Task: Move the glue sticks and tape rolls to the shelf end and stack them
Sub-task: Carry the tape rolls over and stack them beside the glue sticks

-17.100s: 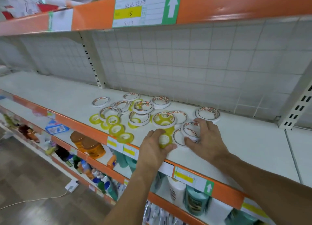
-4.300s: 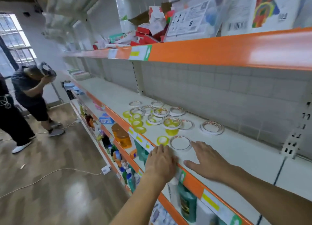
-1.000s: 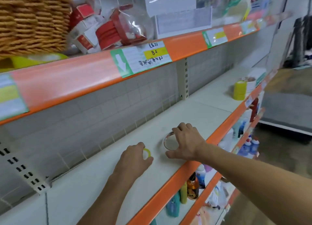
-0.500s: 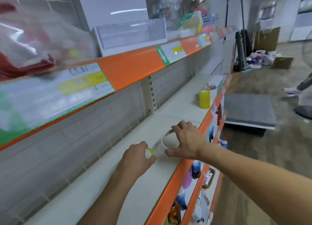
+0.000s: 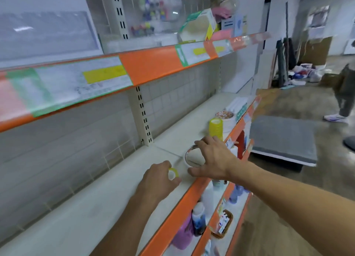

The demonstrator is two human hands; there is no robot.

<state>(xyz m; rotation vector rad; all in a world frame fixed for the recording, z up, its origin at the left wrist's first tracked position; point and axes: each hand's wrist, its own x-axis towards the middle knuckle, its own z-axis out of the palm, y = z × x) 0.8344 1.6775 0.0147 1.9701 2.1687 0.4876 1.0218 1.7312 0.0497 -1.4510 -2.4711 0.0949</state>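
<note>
The long white metal shelf with an orange front lip (image 5: 169, 215) runs from the near left away to the far right, under a second orange-edged shelf (image 5: 149, 67) above. Towards the far right end two piles already stand close to the lip: a tall stack of small yellow tape rolls (image 5: 215, 129) and, just beyond it, a lower stack of wide white tape rolls with patterned cores (image 5: 226, 121). So part of the job looks done.

Nearer, the right hand (image 5: 213, 157) has fingers and thumb curled round the rim of one wide white tape roll (image 5: 192, 158), held at the shelf's front. Just left of it, the left hand (image 5: 159, 180) is clamped on a small yellow tape roll (image 5: 172, 174). Both rolls are short of the stacks; carrying them on and setting each on its matching pile is left. No glue sticks can be made out here.
</note>
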